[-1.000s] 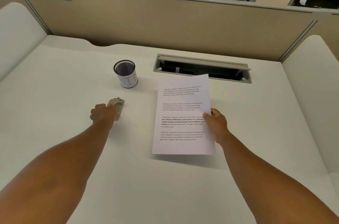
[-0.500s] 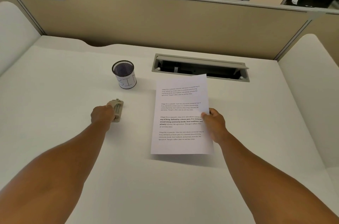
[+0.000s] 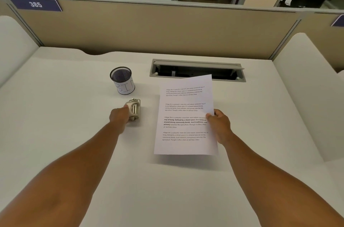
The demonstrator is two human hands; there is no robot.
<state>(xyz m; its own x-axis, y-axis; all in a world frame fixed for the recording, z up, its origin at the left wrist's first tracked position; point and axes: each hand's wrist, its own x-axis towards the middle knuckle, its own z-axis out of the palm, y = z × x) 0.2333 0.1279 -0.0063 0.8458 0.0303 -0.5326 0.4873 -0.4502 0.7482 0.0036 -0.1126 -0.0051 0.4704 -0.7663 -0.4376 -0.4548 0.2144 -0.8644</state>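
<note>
On desk | left hand grips hole punch | right hand pinches raised sheet

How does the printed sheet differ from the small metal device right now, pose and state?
The printed sheet is lifted off the desk, shadow beneath; the small metal device sits on it.
The right hand pinches the sheet's right edge; the left hand grips the device from its left.
The sheet is large, thin, white; the device compact and shiny.
Shared: one hand on each.
</note>
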